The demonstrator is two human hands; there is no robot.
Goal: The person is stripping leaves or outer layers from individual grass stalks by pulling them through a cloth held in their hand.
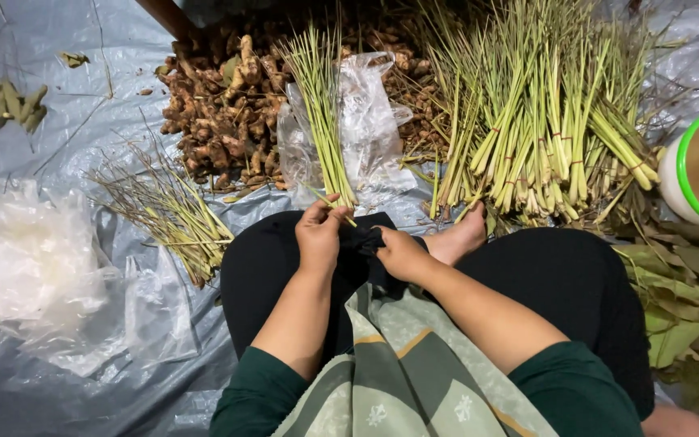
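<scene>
Your left hand (319, 235) rests over your lap with thumb and fingertips pinched on the cut end of a thin lemongrass stalk (335, 209). That stalk's long axis runs away from you, its base at your fingers and its tip lost among the small bunch of stalks (324, 113) lying straight ahead of the hand on a clear plastic bag (370, 121). Your right hand (402, 255) sits just beside the left, curled shut on a fold of black cloth (366, 239); it does not touch the stalk, so the left is the nearer hand. Ahead and to the right of both hands lies the big heap of banded lemongrass bundles (540, 137), bases toward you. Ahead and left is a pile of ginger roots (224, 113), and to the left of your left hand a sheaf of dry trimmings (175, 214) on the grey tarp (82, 105).
</scene>
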